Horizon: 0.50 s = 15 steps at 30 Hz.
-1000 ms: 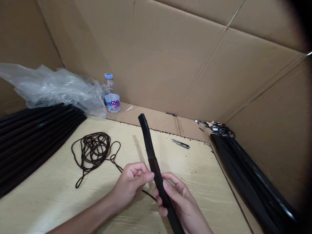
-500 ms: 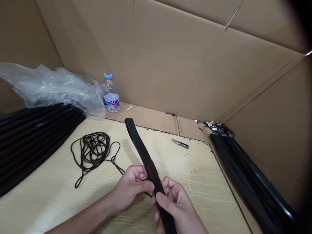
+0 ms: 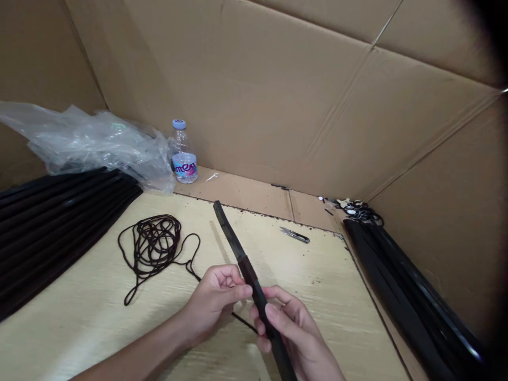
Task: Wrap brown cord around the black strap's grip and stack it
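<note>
On the pale wood-grained surface [image 3: 349, 317], a tangled dark thin cord [image 3: 155, 244] lies left of small metal snips [image 3: 295, 235]; a clear plastic bottle [image 3: 185, 168] stands behind the cord.

One bottle [image 3: 184, 161], one cutter [image 3: 295, 235], one black strip [image 3: 260, 298] and seemingly one cord [image 3: 155, 242].

Head view, forward and down, tabletop [image 3: 341, 301] close, right edge unclear.

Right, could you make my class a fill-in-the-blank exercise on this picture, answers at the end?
1. The left hand and right hand are at the dark strip; the lower one is the ____ hand.
2. In the picture, the tangled cord lies ____ of the snips.
3. The wall behind the bottle is made of ____.
Answers: right; left; cardboard.
</note>
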{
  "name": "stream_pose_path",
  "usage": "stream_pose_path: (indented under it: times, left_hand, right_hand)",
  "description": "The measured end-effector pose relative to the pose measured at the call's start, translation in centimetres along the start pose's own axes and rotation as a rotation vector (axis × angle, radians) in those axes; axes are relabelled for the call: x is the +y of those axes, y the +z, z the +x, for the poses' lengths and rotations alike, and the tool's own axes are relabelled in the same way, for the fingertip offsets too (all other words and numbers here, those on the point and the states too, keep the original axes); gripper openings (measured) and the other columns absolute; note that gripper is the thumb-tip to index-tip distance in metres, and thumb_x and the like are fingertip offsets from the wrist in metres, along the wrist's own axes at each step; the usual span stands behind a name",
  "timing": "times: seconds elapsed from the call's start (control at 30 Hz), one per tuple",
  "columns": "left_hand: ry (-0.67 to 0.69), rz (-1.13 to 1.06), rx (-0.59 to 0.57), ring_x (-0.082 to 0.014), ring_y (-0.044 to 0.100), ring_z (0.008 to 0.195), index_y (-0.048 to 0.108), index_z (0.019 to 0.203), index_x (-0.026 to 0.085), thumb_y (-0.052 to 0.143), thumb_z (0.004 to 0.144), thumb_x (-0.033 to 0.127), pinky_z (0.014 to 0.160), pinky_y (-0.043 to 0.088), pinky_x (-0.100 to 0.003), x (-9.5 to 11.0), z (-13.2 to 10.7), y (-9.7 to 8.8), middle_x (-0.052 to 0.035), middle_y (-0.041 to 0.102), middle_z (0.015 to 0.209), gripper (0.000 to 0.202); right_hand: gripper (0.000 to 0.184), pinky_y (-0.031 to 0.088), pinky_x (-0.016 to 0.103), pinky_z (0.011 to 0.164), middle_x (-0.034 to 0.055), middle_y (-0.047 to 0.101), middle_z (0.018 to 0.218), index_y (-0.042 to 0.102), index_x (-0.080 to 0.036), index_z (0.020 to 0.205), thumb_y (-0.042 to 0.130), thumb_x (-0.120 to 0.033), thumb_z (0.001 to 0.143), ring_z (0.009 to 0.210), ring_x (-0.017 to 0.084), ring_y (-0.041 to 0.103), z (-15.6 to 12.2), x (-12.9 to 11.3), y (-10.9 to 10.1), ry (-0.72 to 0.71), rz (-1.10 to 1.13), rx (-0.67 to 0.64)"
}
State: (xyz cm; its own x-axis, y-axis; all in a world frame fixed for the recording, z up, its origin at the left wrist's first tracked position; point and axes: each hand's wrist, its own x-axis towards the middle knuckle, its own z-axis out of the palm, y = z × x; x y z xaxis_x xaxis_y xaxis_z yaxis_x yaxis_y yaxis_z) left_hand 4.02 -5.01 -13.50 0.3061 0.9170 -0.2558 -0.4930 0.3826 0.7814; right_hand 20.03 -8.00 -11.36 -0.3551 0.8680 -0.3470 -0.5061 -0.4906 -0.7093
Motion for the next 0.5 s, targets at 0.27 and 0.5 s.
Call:
stream_pose_path:
  times: [0.27, 0.5]
  left_hand:
    - [-0.024, 0.031, -0.065, -0.0110, 0.053, 0.054, 0.062, 0.067, 0.010, 0.088, 0.050, 0.037, 0.050, 0.036, -0.020, -0.2, -0.2, -0.2, -0.0022, 0.062, 0.060, 0.041]
    - [-0.011, -0.012, -0.063, -0.0080, 0.049, 0.048, 0.053, 0.059, 0.013, 0.086, 0.055, 0.029, 0.045, 0.033, -0.018, 0.4, -0.5, 0.5, -0.0001, 0.060, 0.057, 0.036]
  right_hand:
    - [0.045, 0.049, 0.019, 0.036, -0.0068, 0.056, 0.057, 0.052, -0.016, 0.077, 0.089, -0.030, 0.054, 0.042, 0.006, 0.051, 0.1, 1.1, -0.4, 0.085, -0.131, -0.045]
    - [0.055, 0.040, 0.013, 0.033, 0.0013, 0.071, 0.072, 0.035, -0.022, 0.077, 0.084, -0.039, 0.061, 0.035, 0.006, 0.055, -0.1, 0.6, 0.4, 0.074, -0.214, -0.096]
